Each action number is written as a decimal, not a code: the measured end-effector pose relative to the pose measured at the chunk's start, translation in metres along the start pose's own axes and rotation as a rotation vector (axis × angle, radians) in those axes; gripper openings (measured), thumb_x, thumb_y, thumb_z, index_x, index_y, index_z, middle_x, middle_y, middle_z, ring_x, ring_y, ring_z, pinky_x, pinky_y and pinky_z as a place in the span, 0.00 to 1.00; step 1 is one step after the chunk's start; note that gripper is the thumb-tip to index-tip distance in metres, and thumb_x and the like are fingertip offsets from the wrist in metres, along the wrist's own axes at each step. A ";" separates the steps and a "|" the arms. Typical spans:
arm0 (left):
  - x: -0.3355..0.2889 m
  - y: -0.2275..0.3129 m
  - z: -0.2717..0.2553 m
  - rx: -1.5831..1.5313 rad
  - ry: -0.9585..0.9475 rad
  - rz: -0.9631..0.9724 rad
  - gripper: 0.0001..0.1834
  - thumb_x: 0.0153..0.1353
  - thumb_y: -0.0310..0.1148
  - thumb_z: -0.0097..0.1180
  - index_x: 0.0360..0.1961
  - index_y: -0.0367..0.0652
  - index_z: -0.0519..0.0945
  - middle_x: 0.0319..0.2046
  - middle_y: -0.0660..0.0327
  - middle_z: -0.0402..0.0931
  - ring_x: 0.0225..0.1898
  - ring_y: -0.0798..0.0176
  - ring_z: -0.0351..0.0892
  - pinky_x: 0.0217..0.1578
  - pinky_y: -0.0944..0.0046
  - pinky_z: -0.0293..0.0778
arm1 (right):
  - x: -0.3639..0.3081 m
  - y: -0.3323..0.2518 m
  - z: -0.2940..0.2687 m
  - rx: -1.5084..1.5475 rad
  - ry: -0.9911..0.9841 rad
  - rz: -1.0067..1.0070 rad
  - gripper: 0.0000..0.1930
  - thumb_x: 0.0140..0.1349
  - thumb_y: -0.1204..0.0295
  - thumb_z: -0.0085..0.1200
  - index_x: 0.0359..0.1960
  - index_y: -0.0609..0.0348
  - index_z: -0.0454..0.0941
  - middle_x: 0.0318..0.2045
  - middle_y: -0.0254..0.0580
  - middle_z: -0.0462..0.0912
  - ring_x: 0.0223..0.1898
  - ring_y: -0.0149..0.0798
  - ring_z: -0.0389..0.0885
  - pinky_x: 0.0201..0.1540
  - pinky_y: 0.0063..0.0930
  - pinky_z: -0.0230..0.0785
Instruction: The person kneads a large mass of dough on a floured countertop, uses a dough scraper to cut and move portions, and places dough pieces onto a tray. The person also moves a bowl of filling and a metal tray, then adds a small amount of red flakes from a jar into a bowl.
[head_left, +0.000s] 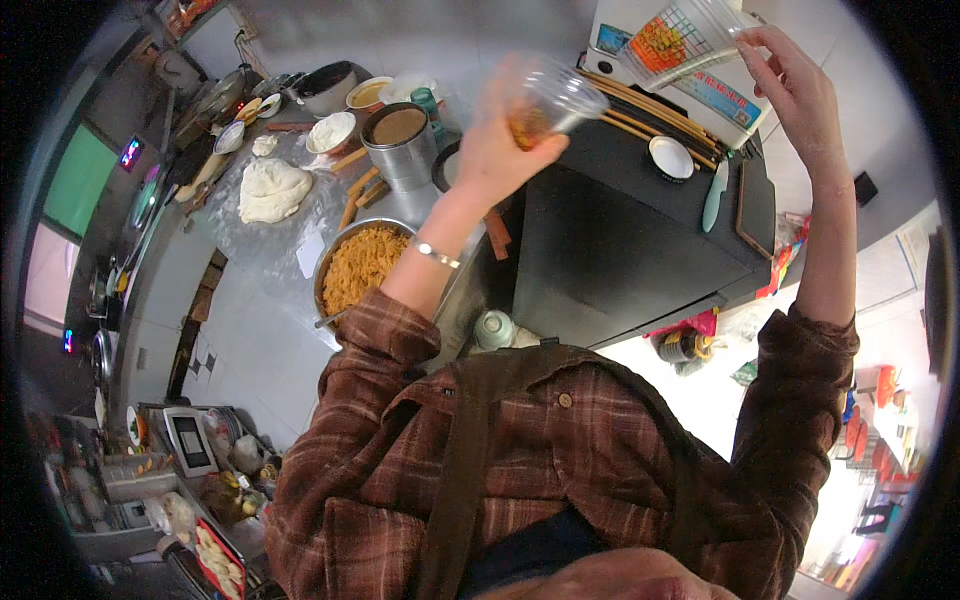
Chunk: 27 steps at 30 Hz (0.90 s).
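My left hand [495, 160], a silver bangle at its wrist, is wrapped round a clear plastic cup [562, 92] above the counter's back edge. Motion smears that cup; something orange-brown shows at its lower part, and I cannot tell whether it is print or contents. With fingertips, my right hand [795, 95] pinches the rim of another clear plastic cup [672, 42], tilted on its side, with orange and green print. This second cup is in front of a white box-shaped appliance [738, 100] at the back. Beneath my left forearm, a metal bowl [318, 283] holds shredded orange-brown food [365, 262].
White dough [272, 190] lies on the floured metal counter [240, 225]. Beside it stand a metal canister [402, 160] and a white bowl [330, 132]. The black cabinet top [620, 220] carries long chopsticks [655, 108], a round white lid [671, 157] and a mint-handled knife [714, 197].
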<state>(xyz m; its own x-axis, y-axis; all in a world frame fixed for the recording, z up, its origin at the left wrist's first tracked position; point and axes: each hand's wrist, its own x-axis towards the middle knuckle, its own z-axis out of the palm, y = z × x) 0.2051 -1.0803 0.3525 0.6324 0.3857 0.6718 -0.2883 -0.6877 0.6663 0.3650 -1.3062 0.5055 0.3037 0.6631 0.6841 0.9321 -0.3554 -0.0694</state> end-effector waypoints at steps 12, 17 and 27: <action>-0.053 -0.007 -0.044 -0.494 0.201 0.004 0.55 0.39 0.19 0.59 0.62 0.54 0.36 0.57 0.54 0.49 0.54 0.53 0.61 0.50 0.58 0.66 | -0.028 -0.008 0.086 -0.244 -0.255 -0.289 0.09 0.59 0.65 0.43 0.37 0.54 0.69 0.33 0.37 0.74 0.31 0.42 0.75 0.31 0.30 0.68; -0.074 0.010 -0.035 -0.606 0.060 -0.094 0.58 0.38 0.24 0.63 0.62 0.54 0.34 0.57 0.54 0.51 0.54 0.52 0.62 0.46 0.56 0.70 | -0.028 -0.020 0.078 -0.200 -0.189 -0.245 0.14 0.59 0.66 0.43 0.46 0.50 0.67 0.40 0.36 0.74 0.35 0.42 0.75 0.34 0.30 0.69; -0.100 0.015 0.072 -0.747 -0.872 -0.054 0.61 0.38 0.36 0.69 0.63 0.52 0.33 0.60 0.47 0.46 0.56 0.52 0.61 0.51 0.51 0.63 | -0.152 -0.015 0.014 0.206 -0.101 0.167 0.10 0.57 0.71 0.48 0.40 0.58 0.74 0.41 0.36 0.77 0.36 0.31 0.75 0.37 0.25 0.68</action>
<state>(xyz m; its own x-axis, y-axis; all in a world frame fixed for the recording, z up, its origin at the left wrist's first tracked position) 0.1889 -1.1733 0.2719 0.8555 -0.3535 0.3783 -0.4162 -0.0349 0.9086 0.3075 -1.3929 0.3924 0.4651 0.6725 0.5757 0.8848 -0.3308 -0.3283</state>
